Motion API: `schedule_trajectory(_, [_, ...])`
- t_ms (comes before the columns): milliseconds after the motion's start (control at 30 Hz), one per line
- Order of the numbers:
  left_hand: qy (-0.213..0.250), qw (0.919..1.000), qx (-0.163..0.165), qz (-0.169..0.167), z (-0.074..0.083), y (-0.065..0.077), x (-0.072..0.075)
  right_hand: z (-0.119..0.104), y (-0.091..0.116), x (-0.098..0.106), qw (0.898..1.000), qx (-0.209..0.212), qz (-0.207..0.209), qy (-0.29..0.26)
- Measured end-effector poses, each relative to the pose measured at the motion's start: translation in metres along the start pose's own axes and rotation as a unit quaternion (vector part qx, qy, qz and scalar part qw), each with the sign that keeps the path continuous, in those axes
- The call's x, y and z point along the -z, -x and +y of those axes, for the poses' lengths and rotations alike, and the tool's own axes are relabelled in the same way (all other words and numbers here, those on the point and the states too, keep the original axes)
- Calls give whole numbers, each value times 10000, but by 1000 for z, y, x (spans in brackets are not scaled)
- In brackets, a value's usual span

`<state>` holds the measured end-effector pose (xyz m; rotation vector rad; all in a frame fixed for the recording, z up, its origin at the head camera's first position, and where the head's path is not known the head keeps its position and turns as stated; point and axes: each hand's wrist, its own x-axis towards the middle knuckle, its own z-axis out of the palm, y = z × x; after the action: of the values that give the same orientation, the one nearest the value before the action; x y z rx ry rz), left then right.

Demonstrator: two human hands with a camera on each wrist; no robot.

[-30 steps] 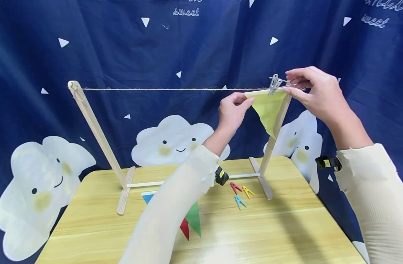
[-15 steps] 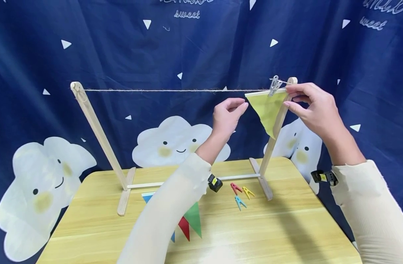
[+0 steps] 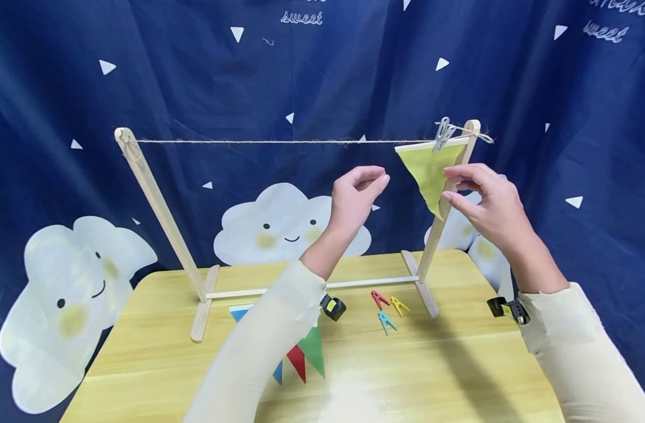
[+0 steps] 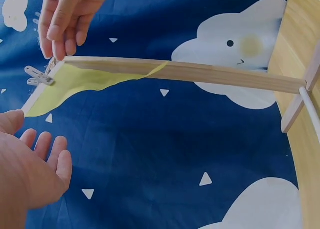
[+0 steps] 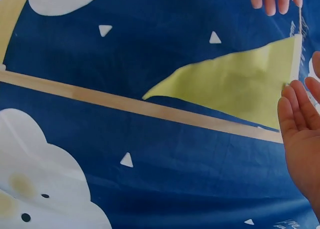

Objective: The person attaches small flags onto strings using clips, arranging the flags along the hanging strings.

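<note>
The yellow flag (image 3: 425,167) hangs point down on the string (image 3: 269,141), near the right post (image 3: 436,235); a silver clip (image 3: 443,135) sits on its white top edge, a bit right of the middle, and the left corner dips a little. The left grip (image 3: 353,197) is near that corner, thumb and finger tips close together, with nothing in it; the right grip (image 3: 493,205) is by the flag's right side, thumb and fingers apart, holding nothing; I cannot tell if a fingertip brushes the flag.

This looks like the letting-go part, so it is best to take both hands away slowly; a bump could swing the flag or tug the string; check that the clip bites both string and flag; a clip nearer the middle would probably make the top more level.

On the worktop (image 3: 407,376), a red peg (image 3: 380,299), a yellow peg (image 3: 399,306) and a blue peg (image 3: 387,322) lie close together, handy for more clipping.
</note>
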<state>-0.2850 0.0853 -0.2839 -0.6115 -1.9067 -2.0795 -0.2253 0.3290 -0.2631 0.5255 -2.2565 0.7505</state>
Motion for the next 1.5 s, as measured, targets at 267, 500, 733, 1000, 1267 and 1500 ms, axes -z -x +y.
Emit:
schedule_trajectory(267, [94,9998,-59,-135,-6,11,18,1,16,-14,9986,122,36,-507])
schedule_trajectory(500, [120,9999,-59,-63,-13,21,32,-2,32,-28,9948,83,59,-1013])
schedule_trajectory(733, [-92,9999,-66,22,-19,32,47,1,48,-49,9905,106,299,-1335])
schedule_trajectory(1000, [-19,9999,81,87,-24,46,62,2,69,-70,9874,-25,328,-1551])
schedule_trajectory(1267, [-45,9998,163,81,-36,59,69,1,88,-86,9896,-250,317,-1380])
schedule_trajectory(1500, [-281,9993,234,15,-52,73,79,6,108,-101,9880,-505,275,-1434])
